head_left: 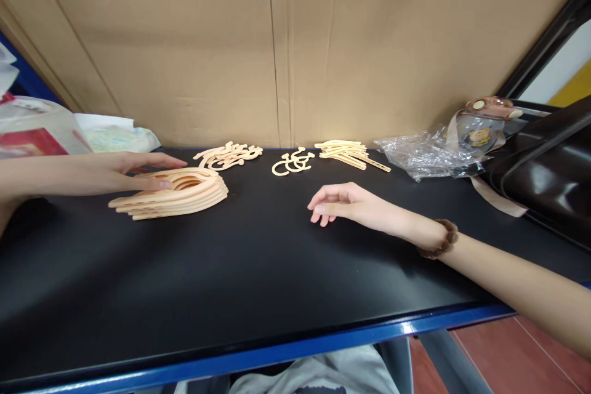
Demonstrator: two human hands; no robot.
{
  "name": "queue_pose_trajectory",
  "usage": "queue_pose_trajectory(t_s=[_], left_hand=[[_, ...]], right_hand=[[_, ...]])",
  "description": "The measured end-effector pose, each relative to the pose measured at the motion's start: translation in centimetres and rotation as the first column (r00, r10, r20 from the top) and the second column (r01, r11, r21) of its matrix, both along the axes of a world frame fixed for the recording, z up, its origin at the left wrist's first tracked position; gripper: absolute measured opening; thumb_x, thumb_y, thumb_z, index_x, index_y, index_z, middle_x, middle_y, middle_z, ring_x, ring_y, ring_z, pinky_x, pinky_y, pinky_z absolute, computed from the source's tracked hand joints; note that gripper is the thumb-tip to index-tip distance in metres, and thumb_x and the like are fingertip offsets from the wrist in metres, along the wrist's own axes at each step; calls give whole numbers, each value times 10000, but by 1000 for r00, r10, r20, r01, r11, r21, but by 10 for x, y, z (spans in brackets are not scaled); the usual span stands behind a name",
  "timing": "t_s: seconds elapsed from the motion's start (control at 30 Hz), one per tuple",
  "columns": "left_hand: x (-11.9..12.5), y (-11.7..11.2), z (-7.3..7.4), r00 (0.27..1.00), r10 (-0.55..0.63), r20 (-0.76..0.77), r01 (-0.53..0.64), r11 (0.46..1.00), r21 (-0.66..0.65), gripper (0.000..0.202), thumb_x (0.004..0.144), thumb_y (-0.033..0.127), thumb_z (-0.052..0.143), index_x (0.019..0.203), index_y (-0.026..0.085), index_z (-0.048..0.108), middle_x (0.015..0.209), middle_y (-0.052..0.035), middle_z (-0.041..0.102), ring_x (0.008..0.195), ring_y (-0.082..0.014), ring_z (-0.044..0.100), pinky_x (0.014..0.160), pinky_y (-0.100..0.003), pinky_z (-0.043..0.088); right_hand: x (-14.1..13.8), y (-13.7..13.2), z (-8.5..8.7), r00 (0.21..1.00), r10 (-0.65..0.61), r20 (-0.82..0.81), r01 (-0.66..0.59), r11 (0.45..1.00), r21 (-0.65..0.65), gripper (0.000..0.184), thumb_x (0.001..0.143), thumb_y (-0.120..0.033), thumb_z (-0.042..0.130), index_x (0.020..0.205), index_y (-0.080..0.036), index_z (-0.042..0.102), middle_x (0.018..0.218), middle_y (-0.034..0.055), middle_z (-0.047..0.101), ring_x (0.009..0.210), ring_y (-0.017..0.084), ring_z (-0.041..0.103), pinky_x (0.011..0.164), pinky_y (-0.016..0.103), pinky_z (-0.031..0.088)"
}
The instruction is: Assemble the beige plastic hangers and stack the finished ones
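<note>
On the left of the black table lies a neat stack of flat, curved, beige plastic pieces (207,195), each with a wide opening. My left hand (124,172) reaches over the stack's left part, fingers stretched out and thumb low over or touching the top piece; exact contact cannot be made out. My right hand (341,203) hovers over the middle right of the table with loosely bent fingers, nothing seen between them. Beyond it are small beige hooks (293,163). A pile of beige strips (346,154) sits to their right, and curved beige parts (228,155) to their left.
A cardboard sheet (207,43) stands along the back of the table (221,295). Crumpled clear plastic (415,154), a strapped clear bottle (478,129) and a dark brown bag (558,166) are at the right. Plastic packages (115,135) lie back left. The table's front edge (323,345) is blue.
</note>
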State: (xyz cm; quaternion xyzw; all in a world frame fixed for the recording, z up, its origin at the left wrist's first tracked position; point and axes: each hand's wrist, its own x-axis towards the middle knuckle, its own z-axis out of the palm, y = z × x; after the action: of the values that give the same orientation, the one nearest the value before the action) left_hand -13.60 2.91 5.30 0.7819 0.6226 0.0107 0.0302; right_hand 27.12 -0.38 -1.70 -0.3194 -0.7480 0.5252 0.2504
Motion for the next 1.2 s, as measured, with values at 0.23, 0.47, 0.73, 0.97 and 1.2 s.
queue_pose_trajectory(t_s=[0.23,0.47,0.73,0.97,1.2], left_hand=[[3,0,4,995,-13,99,35,975,-219,840,675,731,463,1311,187,529,1284,-44,611,1159,-304,559,985,-340,435],[1,6,1,989,-34,144,69,966,-247,692,738,712,449,1207,227,601,1236,-11,640,1141,-275,569,927,-287,468],[-4,13,-5,984,-35,174,83,959,-273,608,799,642,462,1203,206,583,1185,-22,665,1055,-234,607,901,-259,467],[-1,9,-3,981,-65,182,111,960,-258,588,826,602,435,1202,177,591,1169,-55,669,1038,-240,613,892,-280,472],[2,8,-2,983,-41,180,87,962,-260,608,802,624,439,1199,190,595,1183,-37,659,1069,-249,595,925,-287,452]], right_hand=[[0,0,0,1000,1,3,-1,1000,1,193,896,-319,567,975,-151,618,892,56,689,763,126,626,721,257,490],[-1,-1,1,1000,-4,15,4,1000,4,200,894,-330,570,971,-151,617,890,59,691,763,132,630,721,269,489],[-1,0,-1,1000,15,-13,-15,1000,-8,189,891,-318,580,969,-150,618,882,51,685,756,120,624,720,254,486],[-2,-1,0,1000,7,-10,-7,1000,-11,199,883,-331,590,963,-151,621,873,49,688,752,120,629,713,254,485],[-2,-2,1,1000,-2,5,3,1000,-14,188,886,-318,582,958,-148,619,872,52,686,748,120,625,705,253,486]])
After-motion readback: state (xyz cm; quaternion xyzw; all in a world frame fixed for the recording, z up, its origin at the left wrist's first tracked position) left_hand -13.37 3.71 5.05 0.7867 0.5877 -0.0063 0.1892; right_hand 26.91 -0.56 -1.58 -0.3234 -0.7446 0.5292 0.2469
